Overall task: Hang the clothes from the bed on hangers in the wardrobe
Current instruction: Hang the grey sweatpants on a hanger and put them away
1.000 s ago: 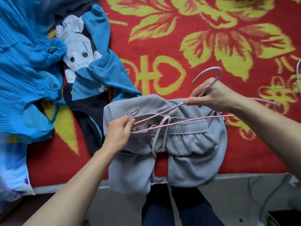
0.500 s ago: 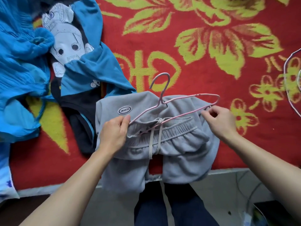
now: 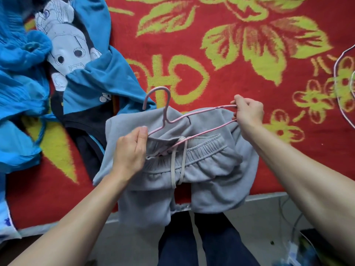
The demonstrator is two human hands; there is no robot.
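Grey sweatpants (image 3: 201,169) lie mid-frame under a pink hanger (image 3: 184,120), both hands pinching its ends: left hand (image 3: 130,152), right hand (image 3: 247,112).

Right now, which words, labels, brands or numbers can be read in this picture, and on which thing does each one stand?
Nothing here reads with certainty.
Small white print on the blue T-shirt: too small to read.
Blue mark on the white cloth, lower left: blurred.
Yellow sign beside the heart on the red blanket: ornament or character, I cannot tell.
On the grey trousers and the pink hanger: no text shows.
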